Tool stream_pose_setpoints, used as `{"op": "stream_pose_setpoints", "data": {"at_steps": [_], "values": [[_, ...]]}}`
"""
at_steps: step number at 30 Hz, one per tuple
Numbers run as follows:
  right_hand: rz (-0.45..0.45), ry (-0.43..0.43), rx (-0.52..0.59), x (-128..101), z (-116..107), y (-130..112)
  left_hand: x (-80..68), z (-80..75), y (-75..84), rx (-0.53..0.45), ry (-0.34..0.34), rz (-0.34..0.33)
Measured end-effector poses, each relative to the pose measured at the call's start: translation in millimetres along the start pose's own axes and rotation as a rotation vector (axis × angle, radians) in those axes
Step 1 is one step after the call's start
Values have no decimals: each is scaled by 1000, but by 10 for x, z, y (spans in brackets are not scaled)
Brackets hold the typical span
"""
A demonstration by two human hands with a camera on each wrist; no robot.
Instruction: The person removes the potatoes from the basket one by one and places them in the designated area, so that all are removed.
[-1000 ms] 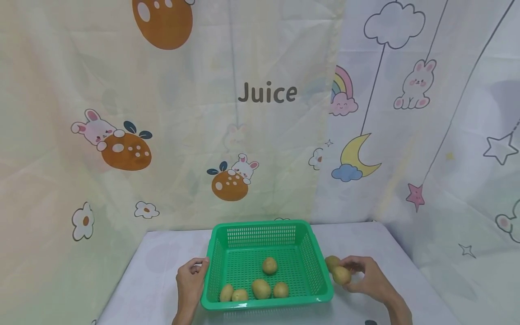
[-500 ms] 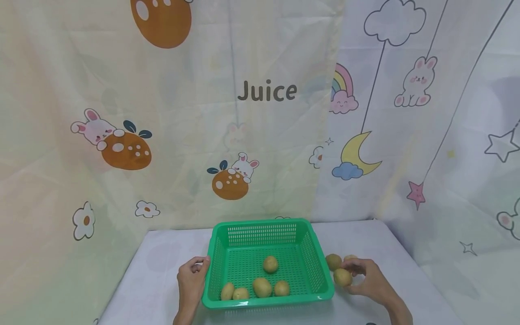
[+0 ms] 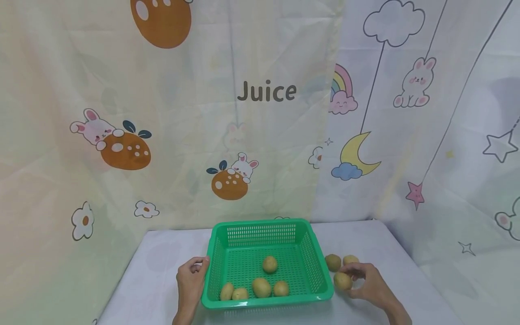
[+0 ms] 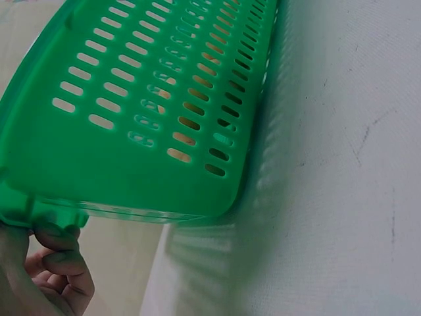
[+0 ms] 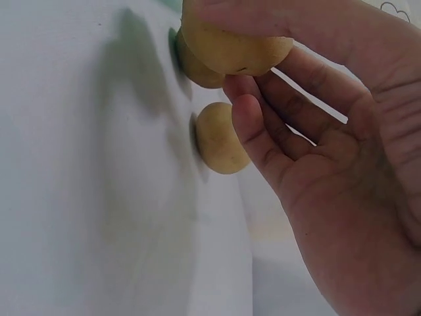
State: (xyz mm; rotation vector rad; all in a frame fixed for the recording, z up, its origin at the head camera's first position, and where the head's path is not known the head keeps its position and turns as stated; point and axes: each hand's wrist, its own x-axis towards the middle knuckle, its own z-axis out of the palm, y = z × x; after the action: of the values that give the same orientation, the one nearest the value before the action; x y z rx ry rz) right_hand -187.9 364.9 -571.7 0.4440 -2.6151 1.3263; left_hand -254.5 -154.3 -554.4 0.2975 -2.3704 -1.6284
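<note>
A green plastic basket (image 3: 266,304) stands in the middle of the table. My left hand (image 3: 191,282) pinches its left rim; the left wrist view shows curled fingers (image 4: 62,263) at the rim's corner. Just right of the basket, my right hand (image 3: 371,285) holds a potato (image 3: 342,280) between thumb and fingers. In the right wrist view that potato (image 5: 230,49) appears raised off the white tabletop. Behind it on the table lie a darker potato (image 3: 333,262) beside the basket wall and a paler potato (image 3: 350,259), partly covered by my right hand.
Several potatoes lie in the basket: one potato (image 3: 270,264) near the middle, and others, such as the large potato (image 3: 261,287), along the near wall. A white cloth (image 3: 162,257) covers the table. Printed curtains (image 3: 266,135) hang behind it and at both sides.
My right hand has drawn the held potato slightly toward me, away from the darker one, uncovering the paler potato behind. My left hand stays on the basket rim.
</note>
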Motion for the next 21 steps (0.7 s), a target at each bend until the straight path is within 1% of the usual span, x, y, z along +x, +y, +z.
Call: {"op": "stream_pose_setpoints", "data": {"at_steps": [11,21], "values": [[42,-19,-11,-12,22,25,-1,-2,1,-5,-3,-6],[136,-62,-25,-24,12,29,-6,-8,11,-2,2,-7]]}}
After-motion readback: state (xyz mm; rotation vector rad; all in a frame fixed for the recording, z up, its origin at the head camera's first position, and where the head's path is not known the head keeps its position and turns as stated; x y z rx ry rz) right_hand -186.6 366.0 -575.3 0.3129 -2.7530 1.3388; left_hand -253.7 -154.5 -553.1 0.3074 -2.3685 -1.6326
